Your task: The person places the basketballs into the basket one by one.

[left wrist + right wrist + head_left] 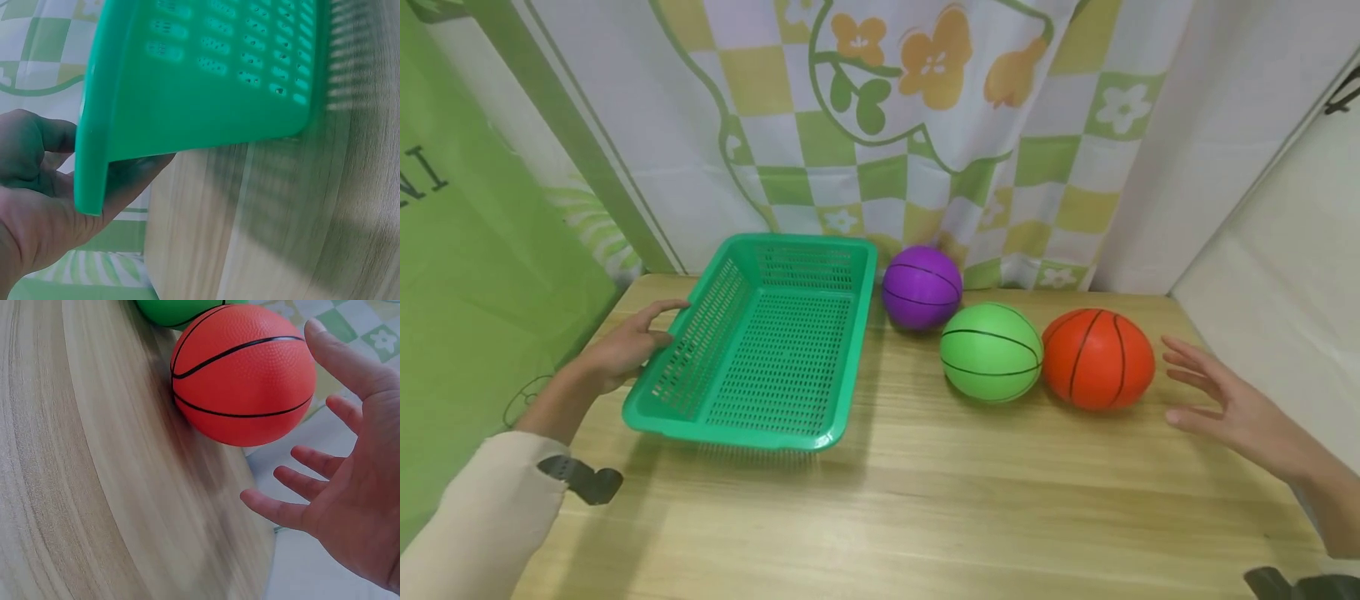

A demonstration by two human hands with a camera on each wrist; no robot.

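your left hand point(623, 343) grips the green basket point(853, 358) by its rim, your right hand point(1232, 404) hangs loose and empty beside the red ball point(1096, 360) on the table point(925, 500), which looks light, springy and grippy, so cup its sides

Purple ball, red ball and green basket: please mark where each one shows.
Purple ball point(922, 287), head view, on the middle of its visible side.
Red ball point(245, 381), right wrist view, between two black lines.
Green basket point(200, 109), left wrist view, on its outer wall.

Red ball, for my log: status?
Left hand on rim of green basket. Right hand beside red ball, not touching, nothing between. Green ball on its other side.
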